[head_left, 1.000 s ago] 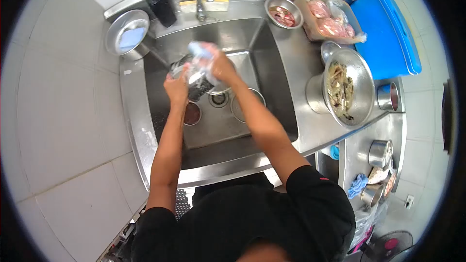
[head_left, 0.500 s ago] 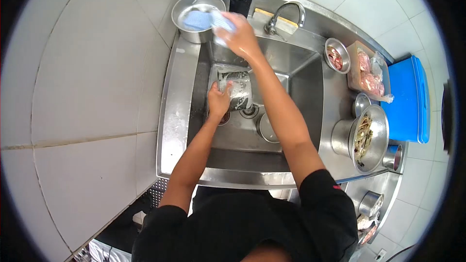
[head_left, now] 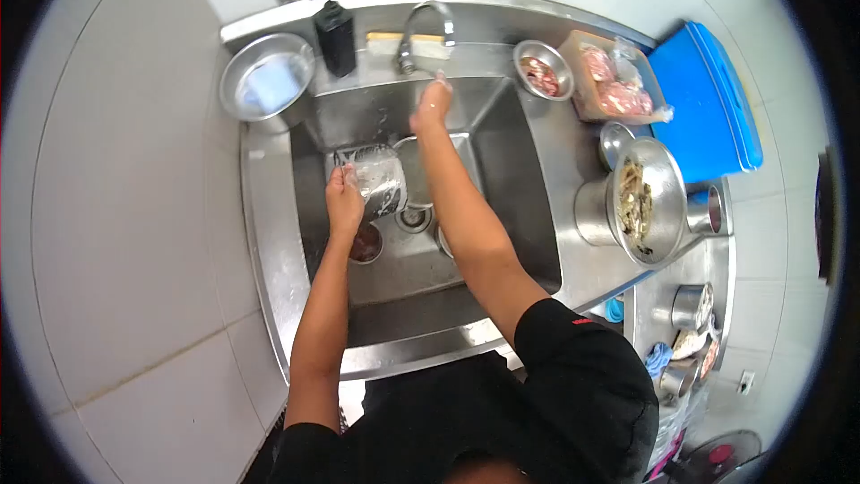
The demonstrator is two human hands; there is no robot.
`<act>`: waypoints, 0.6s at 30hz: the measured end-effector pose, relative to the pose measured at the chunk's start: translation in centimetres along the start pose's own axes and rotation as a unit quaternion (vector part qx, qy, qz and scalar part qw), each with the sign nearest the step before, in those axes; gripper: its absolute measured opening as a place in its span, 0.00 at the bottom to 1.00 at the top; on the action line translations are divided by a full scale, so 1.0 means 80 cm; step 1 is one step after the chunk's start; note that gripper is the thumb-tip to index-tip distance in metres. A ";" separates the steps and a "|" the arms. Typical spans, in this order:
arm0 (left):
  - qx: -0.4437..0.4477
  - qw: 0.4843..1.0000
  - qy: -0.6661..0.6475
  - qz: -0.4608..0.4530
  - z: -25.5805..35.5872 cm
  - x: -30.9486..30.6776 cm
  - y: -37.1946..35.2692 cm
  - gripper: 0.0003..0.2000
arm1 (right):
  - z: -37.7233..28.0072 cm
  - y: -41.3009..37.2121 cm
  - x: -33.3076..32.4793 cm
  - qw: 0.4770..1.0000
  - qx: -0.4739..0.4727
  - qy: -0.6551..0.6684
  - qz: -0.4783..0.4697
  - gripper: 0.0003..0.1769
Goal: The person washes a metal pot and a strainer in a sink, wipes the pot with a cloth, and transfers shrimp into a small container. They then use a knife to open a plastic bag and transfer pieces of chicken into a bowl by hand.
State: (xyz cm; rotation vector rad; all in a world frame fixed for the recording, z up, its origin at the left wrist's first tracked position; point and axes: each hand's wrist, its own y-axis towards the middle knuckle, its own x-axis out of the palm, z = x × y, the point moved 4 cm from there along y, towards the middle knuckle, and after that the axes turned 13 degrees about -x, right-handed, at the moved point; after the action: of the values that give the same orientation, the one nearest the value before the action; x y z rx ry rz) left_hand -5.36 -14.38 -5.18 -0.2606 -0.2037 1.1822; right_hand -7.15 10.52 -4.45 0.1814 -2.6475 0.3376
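Observation:
My left hand (head_left: pixel 346 201) grips the edge of a soapy metal pot (head_left: pixel 376 181), tilted on its side over the sink basin (head_left: pixel 385 282). White foam streaks the pot's surface. My right hand (head_left: pixel 433 105) is just below the curved faucet (head_left: pixel 427 31); its fingers are partly hidden and blurred, so what they touch cannot be made out. A light blue cloth (head_left: pixel 271 83) lies in a round metal bowl (head_left: pixel 235 81) on the sink's back left corner. Beside my left hand, a small round dish (head_left: pixel 366 244) rests in the basin.
A black pump bottle (head_left: pixel 336 38) stands left of the faucet. On the right counter are a small bowl of red pieces (head_left: pixel 540 77), a tub of bagged meat (head_left: pixel 618 90), a colander of vegetables (head_left: pixel 658 215) and a blue box (head_left: pixel 703 108). A drain (head_left: pixel 413 219) shows in the basin.
The cloth has left my right hand and now lies in the round bowl. My right hand has moved to the faucet. The camera view has shifted; my left hand still holds the pot.

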 end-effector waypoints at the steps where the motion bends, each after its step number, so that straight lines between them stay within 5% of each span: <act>1: 0.011 1.000 0.025 -0.009 0.001 0.010 0.002 0.14 | -0.015 0.008 0.009 0.995 -0.050 -0.063 -0.061 0.14; 4: 0.006 0.996 0.076 -0.043 0.012 0.046 0.011 0.14 | -0.068 -0.007 0.060 0.935 -0.161 -0.226 -0.220 0.15; 9: 0.099 0.971 0.175 -0.126 0.010 0.098 0.071 0.14 | -0.087 0.003 0.023 0.942 -0.124 -0.199 -0.239 0.15; 10: 0.141 0.959 0.201 -0.141 0.009 0.110 0.082 0.13 | -0.074 0.001 0.007 0.947 0.081 -0.148 -0.273 0.11; 13: 0.139 0.938 0.256 -0.187 0.016 0.139 0.105 0.11 | -0.038 0.001 -0.013 0.853 0.303 -0.130 -0.405 0.10; 16: 0.100 0.952 0.238 -0.163 0.000 0.157 0.128 0.10 | -0.045 0.004 -0.008 0.805 0.305 -0.166 -0.481 0.07; 18: -0.036 0.977 0.143 -0.153 -0.030 0.157 0.150 0.11 | -0.050 -0.001 -0.003 0.784 0.310 -0.172 -0.510 0.06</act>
State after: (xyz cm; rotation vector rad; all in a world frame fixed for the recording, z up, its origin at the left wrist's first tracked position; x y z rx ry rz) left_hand -10.63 1.29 -10.90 -0.4425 -0.0315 0.8210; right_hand -5.22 11.55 -1.09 1.9256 -2.1904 0.8037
